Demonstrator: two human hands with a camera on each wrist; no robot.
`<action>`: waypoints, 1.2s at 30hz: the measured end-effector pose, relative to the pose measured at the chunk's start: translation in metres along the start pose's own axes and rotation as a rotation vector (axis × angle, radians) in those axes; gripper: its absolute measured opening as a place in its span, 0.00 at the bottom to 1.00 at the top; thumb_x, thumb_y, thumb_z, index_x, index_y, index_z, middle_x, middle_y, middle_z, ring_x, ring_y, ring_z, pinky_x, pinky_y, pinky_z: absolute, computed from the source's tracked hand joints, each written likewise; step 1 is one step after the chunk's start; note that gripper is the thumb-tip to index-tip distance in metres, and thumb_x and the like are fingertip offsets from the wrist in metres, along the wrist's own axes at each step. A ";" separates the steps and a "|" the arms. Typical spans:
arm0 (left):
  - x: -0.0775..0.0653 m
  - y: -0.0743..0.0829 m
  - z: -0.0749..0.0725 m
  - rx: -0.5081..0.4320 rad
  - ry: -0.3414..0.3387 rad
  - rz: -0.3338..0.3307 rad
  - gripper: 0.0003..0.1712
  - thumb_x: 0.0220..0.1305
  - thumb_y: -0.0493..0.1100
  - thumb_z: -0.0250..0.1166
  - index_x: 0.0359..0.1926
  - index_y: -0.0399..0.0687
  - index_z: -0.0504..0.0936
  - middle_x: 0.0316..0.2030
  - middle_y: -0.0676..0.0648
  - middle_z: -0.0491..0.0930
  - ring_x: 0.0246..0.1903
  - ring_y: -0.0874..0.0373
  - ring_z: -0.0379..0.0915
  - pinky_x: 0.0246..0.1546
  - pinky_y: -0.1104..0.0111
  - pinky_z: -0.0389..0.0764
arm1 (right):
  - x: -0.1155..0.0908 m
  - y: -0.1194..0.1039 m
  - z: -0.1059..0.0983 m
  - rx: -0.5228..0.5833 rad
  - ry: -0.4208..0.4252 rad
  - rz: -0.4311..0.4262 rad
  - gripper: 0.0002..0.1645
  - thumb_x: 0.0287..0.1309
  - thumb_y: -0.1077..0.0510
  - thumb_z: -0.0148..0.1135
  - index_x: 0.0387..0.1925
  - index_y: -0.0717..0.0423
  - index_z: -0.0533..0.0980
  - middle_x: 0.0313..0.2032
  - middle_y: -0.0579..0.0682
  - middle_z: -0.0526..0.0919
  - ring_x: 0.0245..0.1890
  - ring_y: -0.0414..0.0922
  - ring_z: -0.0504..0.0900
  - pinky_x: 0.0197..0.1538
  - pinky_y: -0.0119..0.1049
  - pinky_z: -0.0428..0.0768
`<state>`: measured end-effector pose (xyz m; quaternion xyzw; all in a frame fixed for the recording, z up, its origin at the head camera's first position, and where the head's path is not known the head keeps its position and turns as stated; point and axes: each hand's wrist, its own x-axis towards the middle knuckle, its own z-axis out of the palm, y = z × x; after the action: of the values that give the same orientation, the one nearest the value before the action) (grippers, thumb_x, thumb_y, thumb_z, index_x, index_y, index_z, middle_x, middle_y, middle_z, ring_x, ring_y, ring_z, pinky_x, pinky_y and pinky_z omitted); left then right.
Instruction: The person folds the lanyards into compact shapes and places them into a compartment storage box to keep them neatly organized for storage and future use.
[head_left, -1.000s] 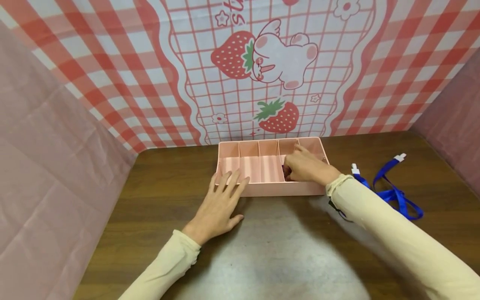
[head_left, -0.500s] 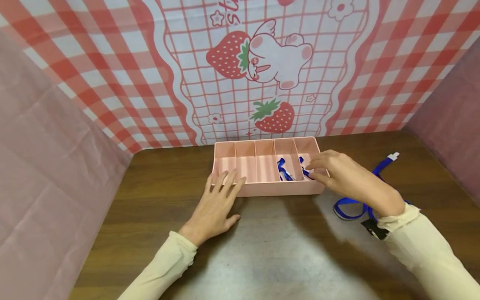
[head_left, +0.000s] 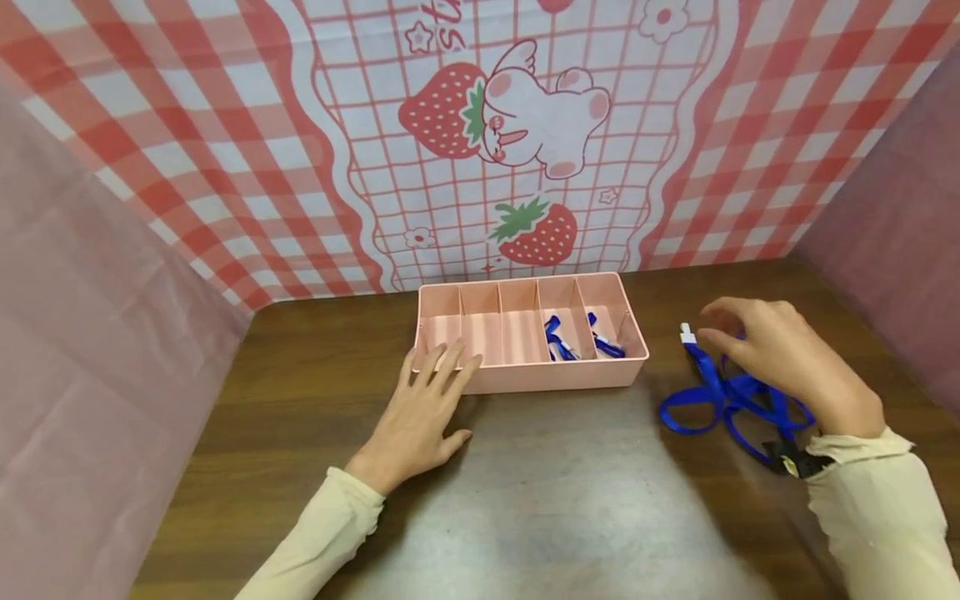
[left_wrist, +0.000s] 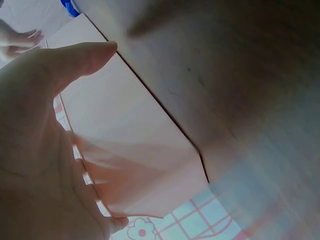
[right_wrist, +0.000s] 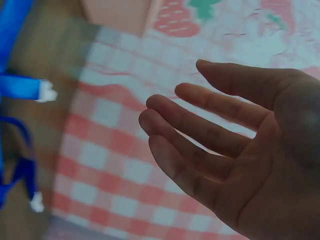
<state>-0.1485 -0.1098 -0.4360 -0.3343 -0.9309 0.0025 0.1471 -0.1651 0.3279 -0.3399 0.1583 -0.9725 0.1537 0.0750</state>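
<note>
A pink divided box (head_left: 555, 377) stands on the table, its long side toward me. My left hand (head_left: 416, 421) rests with spread fingers on the box's front rim at the left; the left wrist view shows the thumb against the front wall. Blue lanyards with white clips lie in the two right compartments, one lanyard (head_left: 557, 337) in the fourth and another lanyard (head_left: 606, 340) in the fifth. To the right, my right hand (head_left: 798, 354) hovers over a tangle of blue lanyards (head_left: 693, 408). Its fingers are loosely bent and hold nothing, as the right wrist view shows.
A dark piece with a shiny spot (head_left: 791, 460) lies by the lanyards, partly under the right sleeve. A red-and-white checked cloth (head_left: 300, 167) with strawberries hangs behind the box. Pink cloth (head_left: 82, 333) hangs at both sides of the wooden table (head_left: 300, 350).
My right hand has come out of the box and moved right, over the loose lanyards. The blue lanyards in the right compartments are now uncovered. The left hand stays on the rim.
</note>
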 end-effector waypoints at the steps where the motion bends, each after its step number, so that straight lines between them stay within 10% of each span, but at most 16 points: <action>1: 0.000 0.000 -0.001 0.001 -0.001 -0.001 0.63 0.48 0.64 0.75 0.78 0.51 0.51 0.76 0.40 0.49 0.72 0.42 0.49 0.70 0.40 0.48 | 0.002 0.005 0.004 0.003 -0.017 0.018 0.17 0.62 0.55 0.68 0.47 0.63 0.80 0.32 0.54 0.87 0.32 0.52 0.84 0.38 0.52 0.77; 9: 0.000 0.000 -0.001 -0.005 -0.008 -0.001 0.63 0.49 0.64 0.75 0.78 0.51 0.51 0.77 0.40 0.48 0.72 0.42 0.48 0.70 0.41 0.47 | 0.011 0.044 0.038 0.018 -0.167 0.107 0.16 0.62 0.56 0.66 0.41 0.69 0.78 0.33 0.60 0.85 0.35 0.60 0.83 0.41 0.58 0.78; 16: 0.001 0.001 0.000 0.000 -0.005 -0.006 0.63 0.48 0.64 0.75 0.77 0.50 0.52 0.76 0.40 0.49 0.72 0.42 0.49 0.70 0.40 0.47 | 0.014 0.050 0.061 0.045 -0.305 0.174 0.14 0.58 0.58 0.66 0.21 0.54 0.71 0.19 0.47 0.70 0.23 0.48 0.71 0.27 0.41 0.67; 36: 0.004 0.000 -0.020 -0.185 0.074 -0.004 0.51 0.59 0.51 0.73 0.77 0.50 0.55 0.74 0.37 0.52 0.71 0.38 0.52 0.68 0.38 0.54 | 0.007 -0.018 0.009 0.148 0.149 -0.019 0.03 0.62 0.61 0.66 0.35 0.57 0.81 0.21 0.43 0.79 0.18 0.37 0.71 0.34 0.41 0.65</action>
<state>-0.1455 -0.1093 -0.4162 -0.3444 -0.9217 -0.0964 0.1499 -0.1663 0.3065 -0.3422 0.1608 -0.9486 0.2359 0.1366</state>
